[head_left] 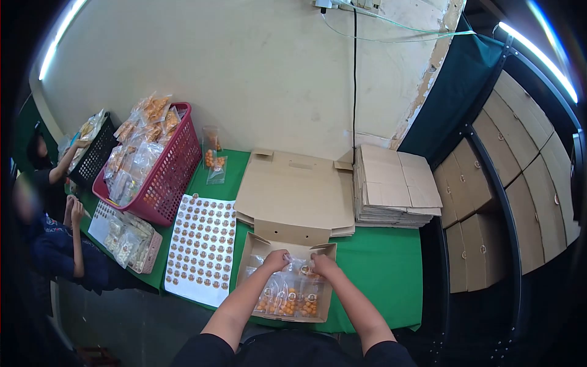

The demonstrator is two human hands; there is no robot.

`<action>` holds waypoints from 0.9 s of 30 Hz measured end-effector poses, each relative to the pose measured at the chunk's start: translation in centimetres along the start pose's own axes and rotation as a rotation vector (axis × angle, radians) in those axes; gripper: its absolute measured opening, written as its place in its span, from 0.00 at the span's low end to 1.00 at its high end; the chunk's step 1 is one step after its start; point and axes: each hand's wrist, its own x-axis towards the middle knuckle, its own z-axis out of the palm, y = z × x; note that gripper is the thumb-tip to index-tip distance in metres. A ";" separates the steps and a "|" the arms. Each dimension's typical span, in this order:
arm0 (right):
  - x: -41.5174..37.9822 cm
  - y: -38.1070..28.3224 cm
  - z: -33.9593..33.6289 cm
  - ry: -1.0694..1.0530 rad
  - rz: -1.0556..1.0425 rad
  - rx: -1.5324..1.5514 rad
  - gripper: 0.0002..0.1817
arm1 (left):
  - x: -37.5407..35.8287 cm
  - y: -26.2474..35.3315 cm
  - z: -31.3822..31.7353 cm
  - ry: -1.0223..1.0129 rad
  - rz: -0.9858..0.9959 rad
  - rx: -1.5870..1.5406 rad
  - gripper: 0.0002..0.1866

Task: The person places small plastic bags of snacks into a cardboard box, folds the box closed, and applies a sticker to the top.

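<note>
An open cardboard box [331, 293] lies in front of me on the green-covered table. Inside it, several clear plastic bags [292, 300] of orange round snacks with round stickers stand in rows. My left hand [278, 261] is closed, fingertips pinching the clear plastic at the top of a bag near the box's far left. At the far right of the box, my right hand [323, 265] bends its fingers around the edge of a stickered bag [304, 269]. Both hands are over the box's far half, a short gap between them.
Left of the box lies a sheet of round stickers [202, 251]. A pink basket [174, 165] heaped with snack bags stands behind it. Flat box blanks [293, 196] and stacked folded cardboard [397, 183] lie at the back. Other people [55, 244] work at far left; shelved cartons [526, 165] stand right.
</note>
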 end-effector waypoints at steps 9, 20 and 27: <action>-1.3 -0.6 -0.6 -0.017 0.006 -0.033 0.29 | -1.2 1.8 -0.9 0.012 0.048 -0.004 0.18; -4.3 0.5 -9.7 0.364 -0.381 0.803 0.18 | -3.4 7.9 -6.5 0.226 0.240 -0.092 0.15; -3.2 -5.3 -12.8 0.728 -0.431 1.093 0.11 | -5.3 12.6 -14.4 0.228 0.399 -0.233 0.13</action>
